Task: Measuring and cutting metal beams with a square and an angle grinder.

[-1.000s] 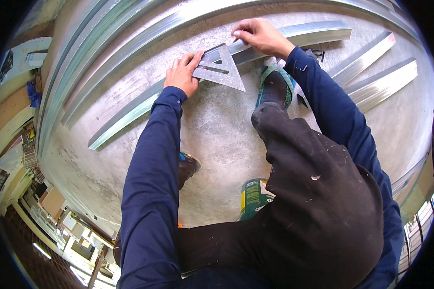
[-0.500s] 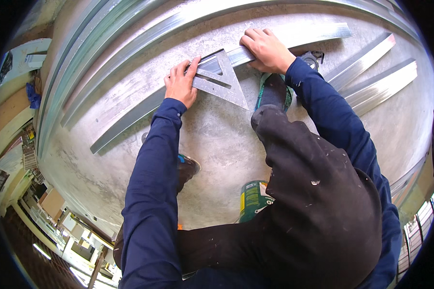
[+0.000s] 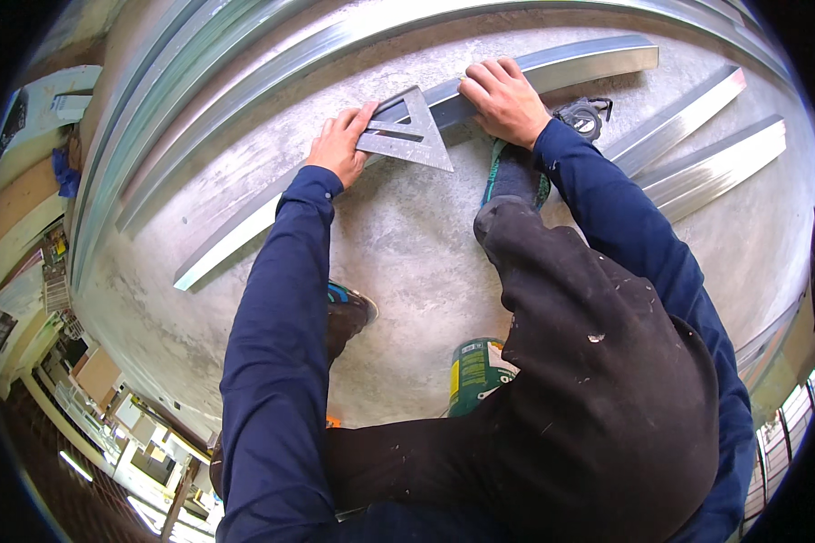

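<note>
A silver metal stud lies slantwise across the concrete floor in front of me. At its middle, my left hand is closed around the edge of a grey triangular speed square, whose pointed corner sticks out toward me over the floor. The left fingertips are partly hidden behind the square. Further right, my right hand grips the same stud, fingers over its far edge. A dark tape measure sits beside my right wrist, on the near side of the stud.
Two shorter metal pieces lie at the right. Several long metal channels run along the far and left sides. A green can stands between my legs, and my shoe shows beside my left forearm.
The stud has turned about its length, so a different face shows toward me. The speed square has tilted, its near corner moving away from me. My right hand has shifted slightly.
</note>
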{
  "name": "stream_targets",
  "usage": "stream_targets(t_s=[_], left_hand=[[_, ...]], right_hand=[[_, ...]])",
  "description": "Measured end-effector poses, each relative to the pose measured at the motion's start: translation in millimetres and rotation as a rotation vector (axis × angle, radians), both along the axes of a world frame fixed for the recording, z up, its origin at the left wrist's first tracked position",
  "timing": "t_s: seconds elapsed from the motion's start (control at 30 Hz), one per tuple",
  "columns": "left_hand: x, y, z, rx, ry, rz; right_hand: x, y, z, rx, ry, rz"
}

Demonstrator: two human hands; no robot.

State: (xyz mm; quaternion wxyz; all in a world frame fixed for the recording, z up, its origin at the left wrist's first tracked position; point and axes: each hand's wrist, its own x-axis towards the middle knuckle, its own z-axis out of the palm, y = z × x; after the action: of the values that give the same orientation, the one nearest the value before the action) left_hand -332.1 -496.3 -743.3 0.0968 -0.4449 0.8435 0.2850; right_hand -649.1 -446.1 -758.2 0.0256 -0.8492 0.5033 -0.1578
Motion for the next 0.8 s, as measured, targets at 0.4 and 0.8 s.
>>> stream_targets(t_s=[0.4,0.8], left_hand=[[-2,6,-5,-0.061,-0.019,-0.028],[-8,5,-2,-0.039,-0.003,-0.025]], right_hand=[[0,-8,24,0.300,-0.477,-0.070],[11,-47,25,0.593,-0.537,-0.087]])
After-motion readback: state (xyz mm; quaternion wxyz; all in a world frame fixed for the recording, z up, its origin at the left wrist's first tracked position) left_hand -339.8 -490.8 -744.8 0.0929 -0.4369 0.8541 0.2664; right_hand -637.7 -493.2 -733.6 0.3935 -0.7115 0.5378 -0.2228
